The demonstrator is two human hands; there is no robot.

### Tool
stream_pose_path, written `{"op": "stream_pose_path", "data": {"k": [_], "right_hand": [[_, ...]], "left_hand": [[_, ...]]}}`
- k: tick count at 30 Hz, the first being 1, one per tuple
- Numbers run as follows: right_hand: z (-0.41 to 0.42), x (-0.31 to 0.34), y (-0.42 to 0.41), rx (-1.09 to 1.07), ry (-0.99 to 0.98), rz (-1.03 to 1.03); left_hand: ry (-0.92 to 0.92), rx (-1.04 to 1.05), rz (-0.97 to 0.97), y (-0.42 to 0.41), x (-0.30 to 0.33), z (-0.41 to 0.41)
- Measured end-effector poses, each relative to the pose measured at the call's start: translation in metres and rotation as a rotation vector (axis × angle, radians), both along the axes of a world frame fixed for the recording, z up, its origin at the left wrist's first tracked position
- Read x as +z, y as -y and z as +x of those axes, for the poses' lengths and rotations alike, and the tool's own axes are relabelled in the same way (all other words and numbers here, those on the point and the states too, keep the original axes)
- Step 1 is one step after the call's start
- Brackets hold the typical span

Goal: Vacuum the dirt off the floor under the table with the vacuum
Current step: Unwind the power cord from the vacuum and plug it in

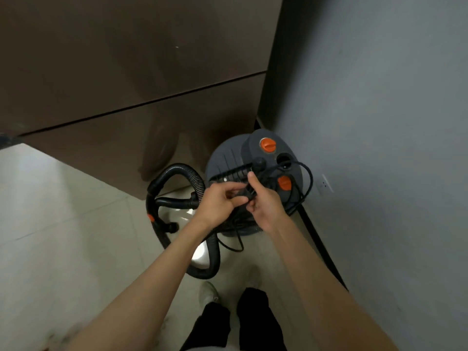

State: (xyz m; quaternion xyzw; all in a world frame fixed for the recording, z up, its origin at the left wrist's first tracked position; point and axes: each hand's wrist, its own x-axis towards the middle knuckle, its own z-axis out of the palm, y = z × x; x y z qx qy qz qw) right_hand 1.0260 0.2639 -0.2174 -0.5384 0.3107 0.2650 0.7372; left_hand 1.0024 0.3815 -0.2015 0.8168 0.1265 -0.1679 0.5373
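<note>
A round dark grey canister vacuum (228, 158) with orange knobs stands on the floor in the corner by the wall. Its black ribbed hose (177, 171) loops out to the left and curls down along the floor. A thin black power cord (307, 178) is draped over the vacuum's top. My left hand (220, 201) and my right hand (263, 203) meet just above the vacuum's near side, both closed on a bundled part of the cord. The vacuum's near edge is hidden behind my hands.
A brown glossy cabinet front (126, 79) fills the far side. A grey wall (379, 122) with a white socket (326, 183) runs along the right, with a dark skirting at its foot. Pale floor tiles (63, 224) spread to the left. My legs and a shoe show at the bottom.
</note>
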Motion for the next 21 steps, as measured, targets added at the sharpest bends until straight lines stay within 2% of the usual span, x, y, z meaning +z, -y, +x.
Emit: {"op": "stream_pose_path", "data": {"k": [6,10,16,21], "right_hand": [[-0.035,0.048,0.028,-0.057,-0.007,0.152],[-0.053,0.082,0.058,0.037,-0.050,0.190],[-0.073,0.100,0.114,0.290,-0.029,0.173],[-0.095,0.110,0.125,0.379,-0.017,0.238]], "left_hand": [[0.271,-0.002,0.294,0.032,0.052,-0.041],[0.424,0.029,0.525,0.064,0.075,-0.071],[0.336,0.256,0.482,0.113,0.097,-0.102],[0.031,0.482,0.285,0.116,0.091,-0.111]]}}
